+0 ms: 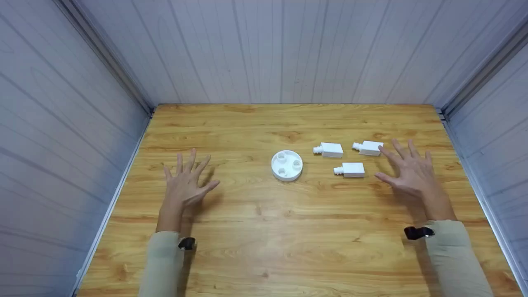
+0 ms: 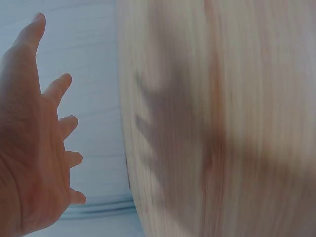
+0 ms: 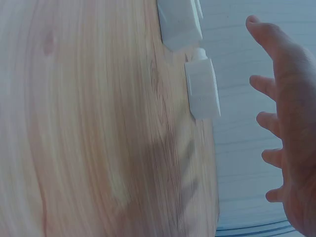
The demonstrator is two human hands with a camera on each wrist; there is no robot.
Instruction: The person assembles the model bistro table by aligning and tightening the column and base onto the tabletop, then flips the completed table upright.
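Your right hand [image 1: 410,173] hovers with fingers spread, holding nothing, its fingertips just beside the far right white block [image 1: 368,147], whose long axis runs left-right. Your left hand [image 1: 186,181], equally splayed and empty, lies well apart on the tabletop [image 1: 264,247]

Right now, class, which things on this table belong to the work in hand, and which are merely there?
In hand:
round white base with three sockets
three white pegged blocks
right hand, open, nearest the blocks
left hand, open, holding nothing

Merely there:
wooden table
grey panelled walls
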